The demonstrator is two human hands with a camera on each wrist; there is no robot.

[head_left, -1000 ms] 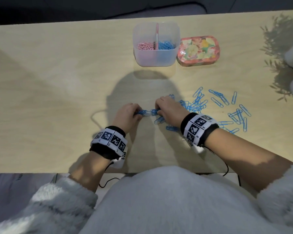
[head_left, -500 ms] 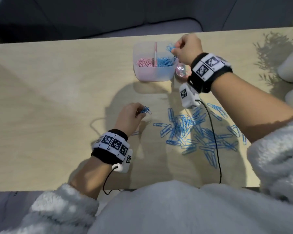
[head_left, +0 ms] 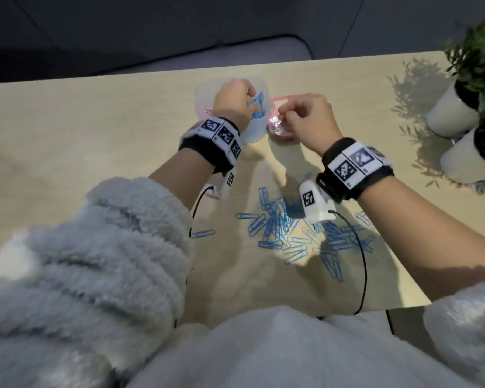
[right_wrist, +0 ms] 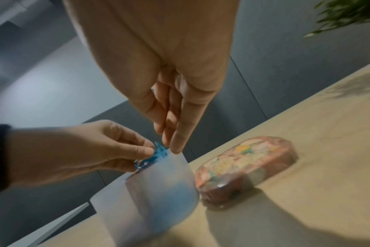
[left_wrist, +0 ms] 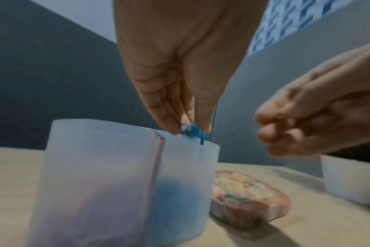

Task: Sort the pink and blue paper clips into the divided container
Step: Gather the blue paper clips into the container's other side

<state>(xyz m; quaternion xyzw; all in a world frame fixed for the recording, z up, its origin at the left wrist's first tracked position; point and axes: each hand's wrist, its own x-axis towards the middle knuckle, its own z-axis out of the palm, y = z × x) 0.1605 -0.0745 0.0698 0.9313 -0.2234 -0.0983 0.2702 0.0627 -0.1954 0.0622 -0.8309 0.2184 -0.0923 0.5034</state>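
The translucent divided container (head_left: 252, 131) stands at the table's far side, pink clips (head_left: 207, 112) in its left half, blue clips (left_wrist: 180, 200) in its right half. My left hand (head_left: 252, 105) hovers over the right half and pinches a small bunch of blue paper clips (left_wrist: 192, 132) just above the rim. My right hand (head_left: 284, 114) is beside it, over the pink tin, fingers drawn together and curled; I see nothing in it. A heap of blue clips (head_left: 280, 233) lies on the table near me, with one stray clip (head_left: 203, 233) to its left.
A pink floral tin (left_wrist: 249, 198) sits right against the container's right side. Two white plant pots (head_left: 451, 113) (head_left: 465, 161) stand at the far right edge, leaves hanging over. Wrist-camera cables trail across the clip heap.
My left hand has carried its blue clips from the table up over the container. My right hand has let its clips go and drawn back to the right, over the tin.
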